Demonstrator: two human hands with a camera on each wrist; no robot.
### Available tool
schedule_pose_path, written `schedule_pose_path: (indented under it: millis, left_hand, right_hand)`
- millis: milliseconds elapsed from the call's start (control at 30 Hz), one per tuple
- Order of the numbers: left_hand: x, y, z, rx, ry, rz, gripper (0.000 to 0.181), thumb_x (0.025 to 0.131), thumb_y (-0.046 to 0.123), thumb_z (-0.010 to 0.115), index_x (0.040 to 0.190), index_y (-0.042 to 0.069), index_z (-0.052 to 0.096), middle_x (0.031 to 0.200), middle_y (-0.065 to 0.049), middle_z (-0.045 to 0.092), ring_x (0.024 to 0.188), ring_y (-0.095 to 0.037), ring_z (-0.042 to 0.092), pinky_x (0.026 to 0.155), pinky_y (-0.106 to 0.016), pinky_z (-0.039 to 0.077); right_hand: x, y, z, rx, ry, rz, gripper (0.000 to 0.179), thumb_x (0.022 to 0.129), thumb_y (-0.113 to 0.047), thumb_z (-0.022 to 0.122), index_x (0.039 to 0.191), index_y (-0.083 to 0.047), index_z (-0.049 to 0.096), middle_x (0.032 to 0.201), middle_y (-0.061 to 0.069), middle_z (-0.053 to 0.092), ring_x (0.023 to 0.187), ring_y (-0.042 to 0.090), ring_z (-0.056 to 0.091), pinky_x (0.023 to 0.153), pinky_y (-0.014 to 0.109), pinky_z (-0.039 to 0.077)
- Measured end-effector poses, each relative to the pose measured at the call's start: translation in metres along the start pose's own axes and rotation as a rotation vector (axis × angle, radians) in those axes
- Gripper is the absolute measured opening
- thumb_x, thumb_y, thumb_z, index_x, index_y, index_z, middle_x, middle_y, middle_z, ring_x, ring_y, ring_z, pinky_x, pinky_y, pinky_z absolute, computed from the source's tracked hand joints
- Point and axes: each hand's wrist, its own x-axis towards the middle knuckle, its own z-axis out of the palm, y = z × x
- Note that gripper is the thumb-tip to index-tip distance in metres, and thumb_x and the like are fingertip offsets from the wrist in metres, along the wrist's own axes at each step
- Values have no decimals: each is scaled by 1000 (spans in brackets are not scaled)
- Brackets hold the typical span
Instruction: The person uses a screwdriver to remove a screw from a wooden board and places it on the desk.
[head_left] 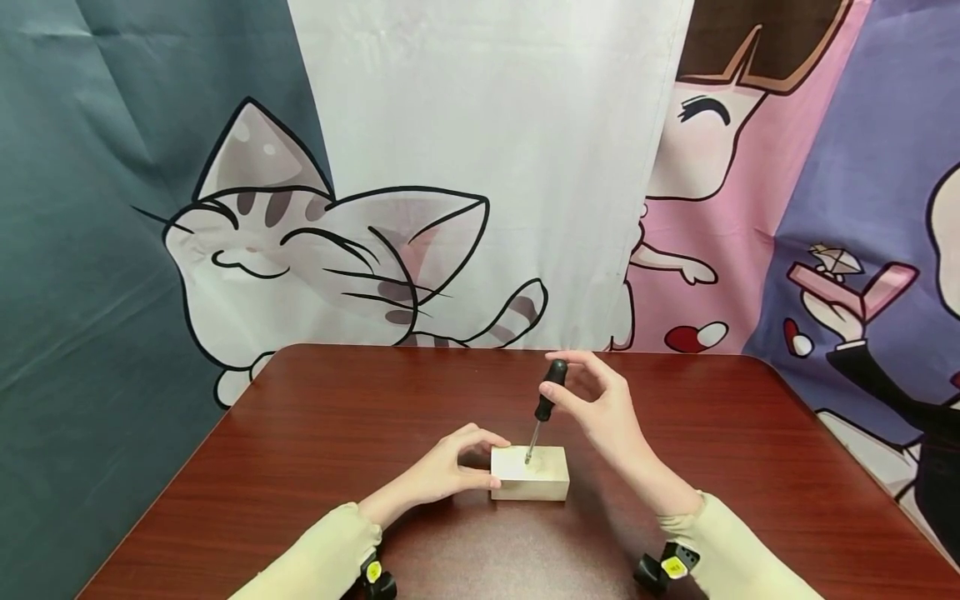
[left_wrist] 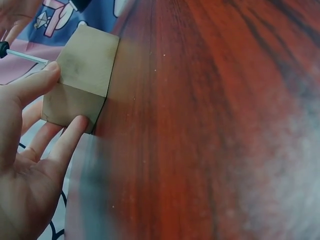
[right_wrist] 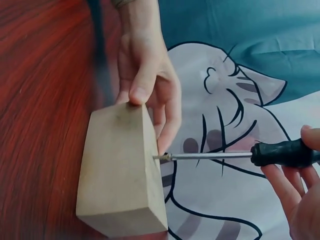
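Screwdriver [head_left: 543, 408], the only one, stood tilted above the desk [head_left: 300, 433], its tip down on one small screw [right_wrist: 164, 157] at the top of the single pale block [head_left: 530, 483]. Nearest came two light sleeves [head_left: 315, 558], both cut off by the head view's lower edge, with two wrist devices [head_left: 675, 565] beside their cuffs. Beyond them, the left grip [head_left: 444, 467] pinched the block's left end between thumb and fingers; the right grip [head_left: 609, 410] pinched the black handle [head_left: 553, 386], and the right wrist view cropped much of that grip. The screw's head was hard to make out, its depth in the block hidden. Farthest hung a printed backdrop [head_left: 487, 108], its one cat [head_left: 300, 250] partly lost behind the desk.
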Motion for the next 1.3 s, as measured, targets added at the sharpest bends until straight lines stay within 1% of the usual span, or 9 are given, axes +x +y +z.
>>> schedule_pose_path:
  millis: [133, 300, 467, 600, 700, 900, 1000, 1133, 1300]
  left_hand:
    - [0, -1, -1, 9, -6, 3, 48, 84, 30, 80, 128, 22, 64, 112, -2, 61, 108, -17, 62, 94, -34, 50]
    - [0, -2, 0, 6, -2, -6, 47, 83, 30, 80, 127, 22, 64, 113, -2, 62, 108, -18, 61, 93, -33, 50]
    - [1, -1, 0, -5, 6, -12, 46, 82, 29, 81, 125, 23, 65, 112, -2, 62, 108, -19, 61, 94, -33, 48]
    - [0, -1, 0, -10, 8, -19, 46, 82, 30, 81, 125, 24, 65, 112, -1, 62, 108, -18, 60, 94, -33, 48]
    - [0, -1, 0, -11, 9, -15, 47, 82, 29, 81, 125, 24, 65, 112, -2, 62, 108, -18, 60, 94, -33, 48]
    - [1, -1, -1, 8, 7, 3, 47, 82, 31, 81, 126, 24, 65, 112, 0, 62, 107, -14, 61, 94, -31, 48]
    - [1, -1, -1, 17, 7, 5, 47, 82, 32, 81, 126, 25, 65, 112, 1, 62, 107, -13, 61, 94, -30, 48]
    - [1, 0, 0, 22, 7, 5, 47, 82, 31, 81, 126, 23, 65, 112, 0, 62, 106, -13, 61, 94, -31, 48]
    - [3, 1, 0, 13, 0, -17, 47, 82, 31, 81, 125, 24, 65, 110, 0, 61, 106, -14, 61, 93, -30, 48]
  right_hand:
    - [0, 0, -2, 15, -65, -1, 42, 90, -18, 73, 131, -19, 63, 103, 0, 73, 90, 13, 73, 76, 36, 61]
    - [2, 5, -1, 30, -124, -87, 48, 95, -11, 66, 141, -18, 53, 115, -3, 73, 104, 20, 72, 79, 34, 60]
    - [1, 8, 5, -3, -27, -120, 43, 91, -7, 70, 131, -13, 54, 118, -5, 68, 102, 11, 69, 75, 27, 59]
    - [-1, 2, 9, -60, 62, -49, 47, 84, -8, 78, 125, -17, 56, 113, 3, 63, 82, 17, 72, 66, 25, 57]
    - [-2, 0, 10, -70, 77, -27, 47, 83, -7, 79, 123, -16, 57, 103, 8, 63, 64, 21, 71, 63, 25, 56]
    - [1, 2, 7, -61, 82, -52, 43, 81, -4, 80, 119, -10, 61, 90, -3, 67, 69, 11, 66, 63, 23, 55]
    - [2, 3, 3, -51, 49, -48, 42, 82, -5, 79, 120, -11, 62, 90, -6, 69, 77, 10, 68, 71, 23, 57]
    - [3, 5, -3, -36, -71, -75, 44, 88, -9, 74, 129, -17, 61, 104, -5, 73, 94, 13, 73, 82, 25, 57]
    - [4, 9, -3, 85, -220, -170, 49, 97, -1, 59, 143, -8, 45, 121, 12, 69, 109, 21, 70, 90, 30, 57]
